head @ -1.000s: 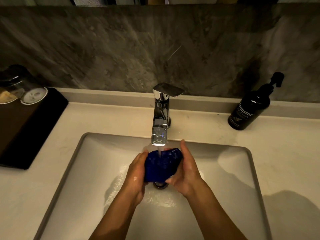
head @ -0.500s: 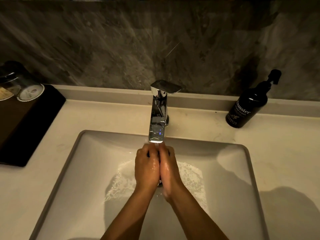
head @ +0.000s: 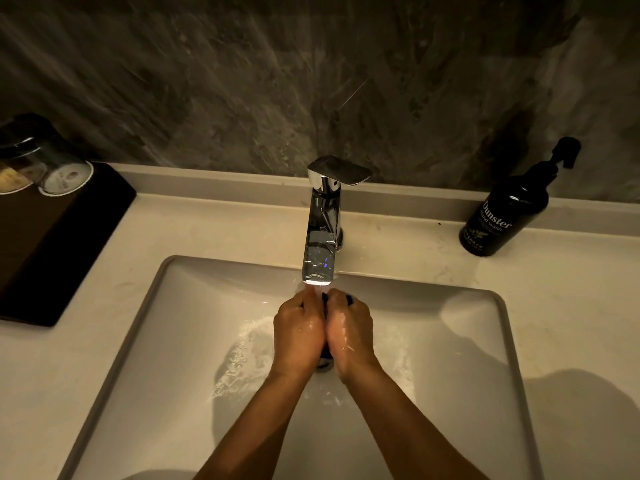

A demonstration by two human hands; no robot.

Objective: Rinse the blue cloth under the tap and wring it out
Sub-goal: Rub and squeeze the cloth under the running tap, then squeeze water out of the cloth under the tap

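Over the sink [head: 166, 306], both hands squeeze the nearly hidden blue cloth [head: 349, 298].

cloth [head: 349, 298]: dark blue | tap [head: 320, 251]: chrome | bottle [head: 504, 216]: black, white lettering | wall [head: 311, 81]: grey-brown veined | tray [head: 52, 244]: black

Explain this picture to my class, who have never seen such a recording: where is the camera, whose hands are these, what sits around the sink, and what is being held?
There is no machine here. A person wears one wide-angle camera on the head, so you look down at their own arms. The left hand and right hand are pressed together under the running tap, over the sink. Both grip the blue cloth; only dark slivers show between the fingers. On the counter stand a hand wash bottle to the right and a dark tray with covered glasses to the left.
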